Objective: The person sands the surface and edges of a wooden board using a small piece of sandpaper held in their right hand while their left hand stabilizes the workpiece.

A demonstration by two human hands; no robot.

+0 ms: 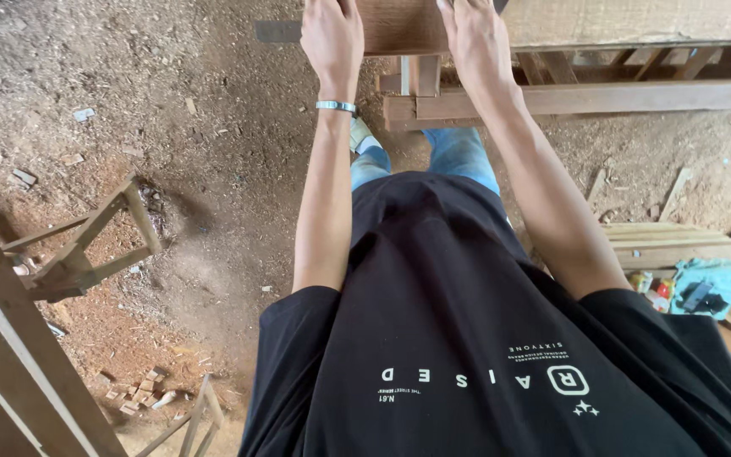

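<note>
At twelve o'clock, both hands press flat, fingers spread, on a wooden board [403, 25]: left hand [332, 38], right hand [477, 42]. Open dirt floor [213, 186] at nine o'clock.

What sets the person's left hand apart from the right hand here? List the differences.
The left hand has a silver bracelet at its wrist; the right hand has a bare wrist. The left hand lies near the wooden board's end, the right hand further along it. Both rest palm down on the board, arms stretched forward, fingers cut off by the frame's top.
</note>
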